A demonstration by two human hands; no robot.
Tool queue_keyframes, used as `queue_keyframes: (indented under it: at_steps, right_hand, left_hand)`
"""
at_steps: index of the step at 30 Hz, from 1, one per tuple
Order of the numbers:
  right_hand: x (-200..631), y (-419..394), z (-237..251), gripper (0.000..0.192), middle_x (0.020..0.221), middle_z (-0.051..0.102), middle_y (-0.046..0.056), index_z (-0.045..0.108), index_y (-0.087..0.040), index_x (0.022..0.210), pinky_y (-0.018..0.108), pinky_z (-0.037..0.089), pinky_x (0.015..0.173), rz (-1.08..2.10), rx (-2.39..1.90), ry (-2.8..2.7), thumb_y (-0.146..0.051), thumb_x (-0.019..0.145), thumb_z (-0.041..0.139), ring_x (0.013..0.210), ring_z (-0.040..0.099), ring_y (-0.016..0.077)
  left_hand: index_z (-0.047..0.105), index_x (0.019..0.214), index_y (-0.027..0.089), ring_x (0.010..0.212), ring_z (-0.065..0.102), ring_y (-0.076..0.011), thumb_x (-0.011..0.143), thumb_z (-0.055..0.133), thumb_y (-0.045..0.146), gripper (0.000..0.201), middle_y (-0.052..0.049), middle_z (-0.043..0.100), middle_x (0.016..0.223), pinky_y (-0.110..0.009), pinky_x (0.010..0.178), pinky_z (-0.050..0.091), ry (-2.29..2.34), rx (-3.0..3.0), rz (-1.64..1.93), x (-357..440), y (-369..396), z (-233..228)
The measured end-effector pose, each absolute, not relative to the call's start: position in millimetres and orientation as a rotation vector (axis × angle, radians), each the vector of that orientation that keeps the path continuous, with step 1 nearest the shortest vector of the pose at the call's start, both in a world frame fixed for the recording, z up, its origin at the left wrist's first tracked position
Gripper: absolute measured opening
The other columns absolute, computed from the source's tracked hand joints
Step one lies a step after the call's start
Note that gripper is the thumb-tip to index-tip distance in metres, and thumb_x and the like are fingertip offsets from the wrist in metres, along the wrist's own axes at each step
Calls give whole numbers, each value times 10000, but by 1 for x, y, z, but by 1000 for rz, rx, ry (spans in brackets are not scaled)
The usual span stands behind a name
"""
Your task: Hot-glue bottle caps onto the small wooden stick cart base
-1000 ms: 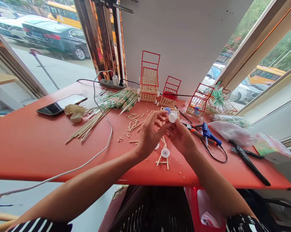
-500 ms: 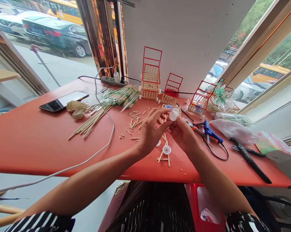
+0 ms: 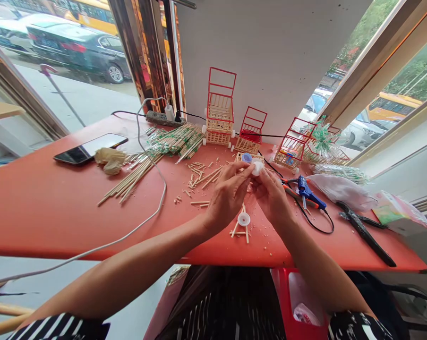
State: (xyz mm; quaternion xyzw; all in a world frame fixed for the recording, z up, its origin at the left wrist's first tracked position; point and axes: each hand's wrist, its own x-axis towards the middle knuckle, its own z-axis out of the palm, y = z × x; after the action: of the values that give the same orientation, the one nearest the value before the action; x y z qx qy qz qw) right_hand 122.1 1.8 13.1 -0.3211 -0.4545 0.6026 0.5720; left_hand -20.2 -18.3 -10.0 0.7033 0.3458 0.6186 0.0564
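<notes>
Both forearms are stretched fwd over the red worktop (image 3: 50, 208), converging so the hands meet near its middle. The left hand (image 3: 227, 196) is turned palm-down, wrist bent slightly, w/ fingers curled and thumb + forefinger stretched toward the white cap (image 3: 257, 167). The right hand (image 3: 272, 196) is raised opposite it, fingers bunched upward, tips pressed on the same cap. The cap is thus pinched betw. both hands, held just above the worktop: each hand's grip is closed on it.

A blue cap (image 3: 246, 157) is seen just beyond the left fingertips, touching or just beside the white one; which cannot be told. Below the hands, nearer the body, a white wheel on crossed sticks (image 3: 243, 222) is laid flat on the worktop. To the right of the right hand a blue glue gun (image 3: 307, 193) w/ black cord is lying, black pliers (image 3: 365, 231) farther right. Loose stick bits (image 3: 199, 177) are scattered left of the left hand, long skewers (image 3: 135, 177) farther left. Red-framed stick carts (image 3: 220, 113) are stood well beyond the hands, by the wall.
</notes>
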Motion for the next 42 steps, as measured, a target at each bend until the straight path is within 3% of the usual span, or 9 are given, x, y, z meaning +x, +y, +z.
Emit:
queue_keyframes:
  at_steps: [4,9,16,23,29,36,42]
  right_hand:
    - [123,1,12,314,1005,768,-20,769,-293,1012,257,522,796,1306,-785,-1132,-500,801,877,913,670,144]
    - [125,2,12,337,971,768,-19,742,-296,1021,257,515,779,1212,-815,-1202,-540,823,864,896,650,143]
    - [125,2,13,337,1046,776,8,707,-289,1074,322,530,942,1056,-782,-1305,-507,861,851,978,687,168]
    - [132,4,11,238,1085,734,15,710,-286,1126,317,483,816,578,-935,-1581,-373,923,799,932,635,177]
    - [135,2,15,244,1107,742,18,734,-310,1143,352,489,873,473,-948,-1645,-377,918,803,937,614,209]
    - [136,-3,20,229,1132,731,36,788,-361,1140,418,485,1022,381,-911,-1714,-343,913,811,1042,611,263]
    - [139,-1,21,221,1150,711,45,797,-371,1143,427,510,996,439,-903,-1710,-402,924,796,1061,599,271]
  left_hand:
    - [655,1450,198,1330,638,-246,1092,488,201,395,-140,695,1380,-434,1143,545,1080,2145,1807,-19,-18,-12]
    - [649,1463,206,1340,639,-241,1067,498,160,427,-137,689,1397,-427,1149,554,1036,2070,1807,-20,-19,-11]
    - [694,1401,228,1054,699,-188,1013,568,143,416,-125,684,1345,-331,913,621,1006,1879,1776,-21,-18,-7]
    - [742,1300,216,927,674,-139,964,587,117,383,-103,690,1261,-249,762,590,992,1784,1811,-28,-10,-2]
    - [790,1173,222,918,691,-132,903,620,95,343,-82,730,1201,-235,766,583,951,1684,1684,-30,-6,-3]
    - [789,1209,239,902,683,-127,879,662,89,384,-73,734,1193,-224,741,574,942,1713,1680,-29,-6,-1]
    - [816,1165,240,958,706,-146,897,792,228,270,-81,757,1199,-242,770,595,817,1720,1713,-36,1,1]
